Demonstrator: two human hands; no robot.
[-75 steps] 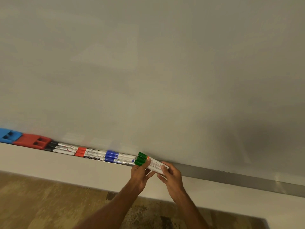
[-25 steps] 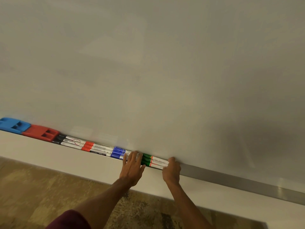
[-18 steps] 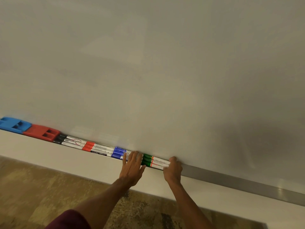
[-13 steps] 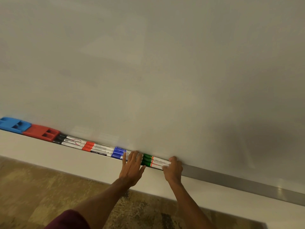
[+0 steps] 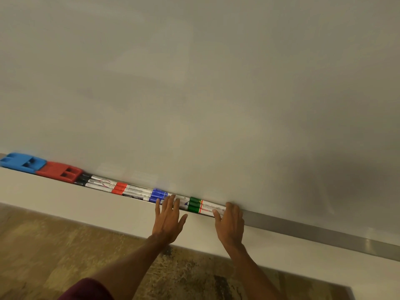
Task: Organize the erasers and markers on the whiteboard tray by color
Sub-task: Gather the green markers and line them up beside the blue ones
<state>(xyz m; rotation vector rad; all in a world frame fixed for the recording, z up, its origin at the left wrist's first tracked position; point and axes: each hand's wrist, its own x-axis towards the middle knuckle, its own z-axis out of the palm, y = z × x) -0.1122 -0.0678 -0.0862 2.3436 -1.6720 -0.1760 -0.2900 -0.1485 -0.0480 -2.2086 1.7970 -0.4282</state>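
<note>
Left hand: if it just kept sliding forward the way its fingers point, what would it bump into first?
The left hand points up toward the whiteboard. Its fingertips already overlap the blue markers in the tray, so it would likely meet their barrels first, then the whiteboard behind. Actual contact isn't clear.

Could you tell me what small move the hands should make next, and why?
Probably lift both hands away: the green markers already lie in the tray after the blue markers, with the left hand open and the right hand at their end.

Erasers point(image 5: 41, 167) left end of tray point(image 5: 303, 229), markers point(image 5: 138, 191) rightward alongside.
</note>
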